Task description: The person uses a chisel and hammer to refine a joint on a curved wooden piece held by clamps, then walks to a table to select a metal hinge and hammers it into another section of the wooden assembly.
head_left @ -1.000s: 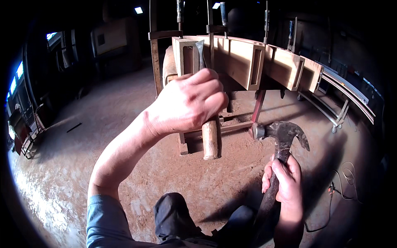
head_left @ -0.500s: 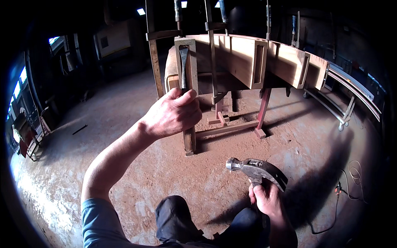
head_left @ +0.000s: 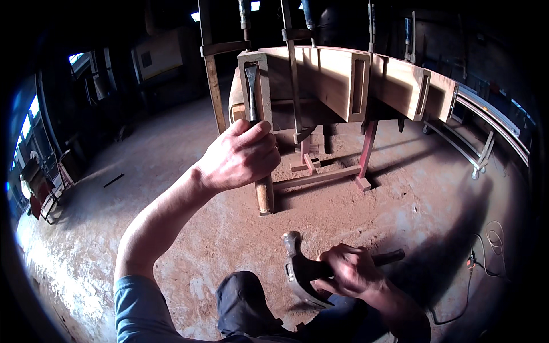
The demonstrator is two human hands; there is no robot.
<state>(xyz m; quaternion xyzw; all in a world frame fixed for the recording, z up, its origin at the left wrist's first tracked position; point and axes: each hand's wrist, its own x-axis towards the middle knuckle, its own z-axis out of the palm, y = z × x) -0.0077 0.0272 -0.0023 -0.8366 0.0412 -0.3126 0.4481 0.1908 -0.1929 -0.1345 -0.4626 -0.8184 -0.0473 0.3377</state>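
Observation:
My left hand (head_left: 243,157) is closed around a chisel (head_left: 252,94). The metal blade points up and away, its tip at the upper end of a slot in the end of a pale wooden beam (head_left: 263,86). Below my fist the wooden handle end (head_left: 265,194) sticks out. My right hand (head_left: 351,271), lower right, grips a claw hammer (head_left: 294,260) close under its head. The hammer's striking face points up and away, the claw curves down toward my knee, and the shaft end reaches out to the right. Hammer and chisel are apart.
Bar clamps (head_left: 291,74) hold the beams from above. More slotted beam ends (head_left: 359,88) stand to the right. A red trestle leg (head_left: 369,148) rests on the floor, with sawdust around it. A wheeled rack (head_left: 477,154) and a cable (head_left: 470,274) lie right.
The hammer has swung round in my right hand, its head moving left and down, with the striking face now turned away. My left hand and the chisel have barely shifted.

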